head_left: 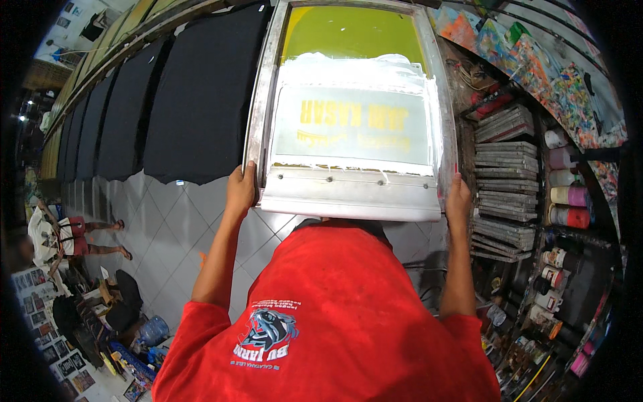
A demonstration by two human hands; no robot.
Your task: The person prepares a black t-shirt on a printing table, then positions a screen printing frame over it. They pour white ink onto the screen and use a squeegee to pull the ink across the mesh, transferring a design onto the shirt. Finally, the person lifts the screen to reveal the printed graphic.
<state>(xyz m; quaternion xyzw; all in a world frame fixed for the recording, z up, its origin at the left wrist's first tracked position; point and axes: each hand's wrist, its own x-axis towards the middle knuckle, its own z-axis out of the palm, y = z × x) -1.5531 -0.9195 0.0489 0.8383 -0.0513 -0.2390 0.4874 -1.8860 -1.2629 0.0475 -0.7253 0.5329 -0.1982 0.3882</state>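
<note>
In front of me lies a screen-printing frame (262, 107) with metal sides. Its mesh is yellow-green at the far end, and a band of thick white ink (355, 69) crosses it. Closer to me, a pale stencil area (351, 127) carries faint yellow lettering. Along the near end runs a silver metal bar (348, 194) with several bolts. My left hand (242, 186) is closed on the frame's near left corner, thumb on top. On the near right side my right hand (459, 199) grips the frame's edge. The undersides of both hands are hidden.
Black shirts (204, 94) lie spread in a row to the left. Stacked frames (506, 181) fill a rack at right, with ink containers (569, 196) beyond them. A paint-splattered panel (529, 60) stands far right. Another person (67, 236) is at the left on the tiled floor (164, 231).
</note>
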